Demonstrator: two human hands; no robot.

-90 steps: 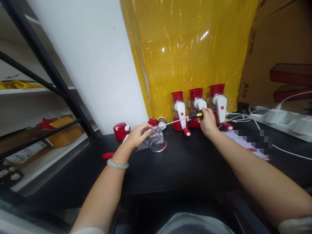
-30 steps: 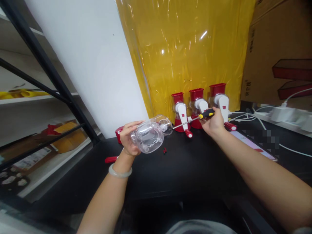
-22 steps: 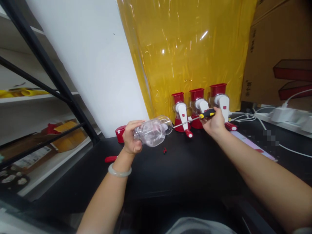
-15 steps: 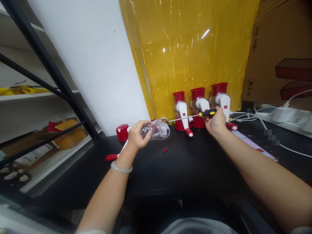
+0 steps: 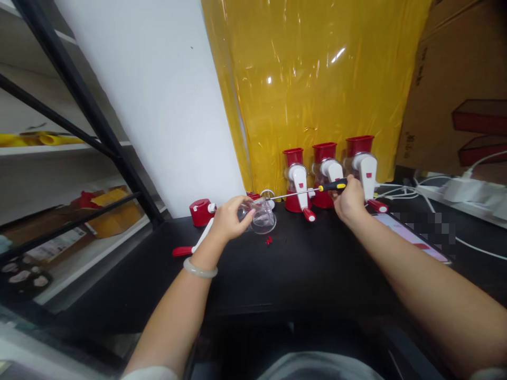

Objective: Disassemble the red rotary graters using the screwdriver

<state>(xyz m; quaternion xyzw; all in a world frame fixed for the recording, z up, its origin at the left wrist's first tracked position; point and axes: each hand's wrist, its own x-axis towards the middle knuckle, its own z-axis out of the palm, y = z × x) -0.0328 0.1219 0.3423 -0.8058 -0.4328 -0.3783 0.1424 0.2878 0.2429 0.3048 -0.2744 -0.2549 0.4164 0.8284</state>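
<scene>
My left hand (image 5: 233, 217) is closed round a clear plastic grater body (image 5: 262, 217), tilted just above the black table. In my right hand (image 5: 350, 199) is a screwdriver (image 5: 332, 186) with a black and yellow handle. Its long shaft points left, and the tip is at the clear part; whether it touches a screw I cannot tell. Small red pieces (image 5: 269, 240) lie on the table below the clear part. Left of my left hand are a red part (image 5: 201, 212) and a white crank with a red handle (image 5: 182, 252).
Several rotary graters in red and white, one of them a grater (image 5: 296, 182) behind the screwdriver shaft, line the yellow sheet (image 5: 317, 68). A phone (image 5: 415, 240), white cables and a power strip (image 5: 463, 187) are at the right. A shelf rack (image 5: 67, 84) stands left.
My left hand has turned the clear grater body so that its round opening faces further down. The screwdriver has shifted slightly left with my right hand.
</scene>
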